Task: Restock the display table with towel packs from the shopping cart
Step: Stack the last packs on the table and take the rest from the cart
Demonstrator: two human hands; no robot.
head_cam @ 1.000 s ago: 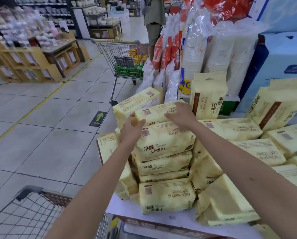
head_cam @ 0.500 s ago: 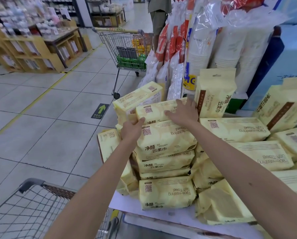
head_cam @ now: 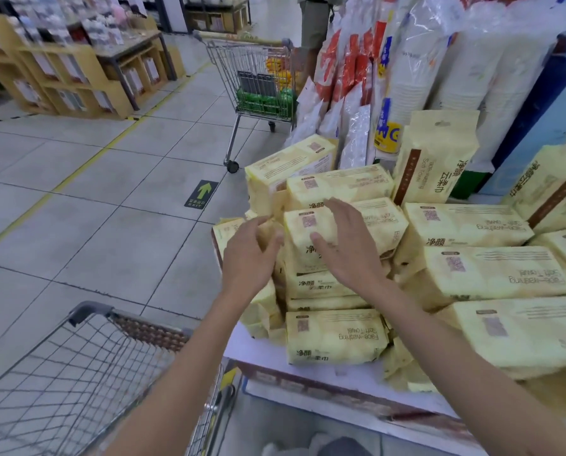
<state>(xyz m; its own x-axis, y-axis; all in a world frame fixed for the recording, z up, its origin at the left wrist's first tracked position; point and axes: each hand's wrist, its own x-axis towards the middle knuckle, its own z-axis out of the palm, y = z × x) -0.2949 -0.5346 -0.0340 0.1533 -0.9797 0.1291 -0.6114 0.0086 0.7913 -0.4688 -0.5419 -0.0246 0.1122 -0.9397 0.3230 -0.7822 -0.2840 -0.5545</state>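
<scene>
Placement step at the near-left corner of the worktop (head_cam: 314, 378): both hands are hovering over the top pack (head_cam: 350, 227) of a stack of yellow towel packs. The left hand (head_cam: 247, 255) is sitting at the stack's left side with its fingers (head_cam: 265, 225) loosely spread and curled, holding nothing; whether they are touching the wrapper cannot be told. The right hand (head_cam: 344, 248) is lying open over the pack's near face, fingers wide, gripping nothing. By judgement, a pack is sitting where it belongs and the hands are finishing with it, so the next move is calling for a turn to the near left and a reach down into the shopping cart (head_cam: 87, 363) for another pack. That cart's wire basket is showing only mesh in the visible part; no pack can be seen in it, and its near end is lying outside the view. More packs are lying flat across the right of the worktop, and two are standing upright at the far side, just in front of tall white bagged goods (head_cam: 439, 60). A second cart (head_cam: 258, 83) is standing far down the aisle, carrying green and yellow items, with a person (head_cam: 314, 21) just beyond it.
</scene>
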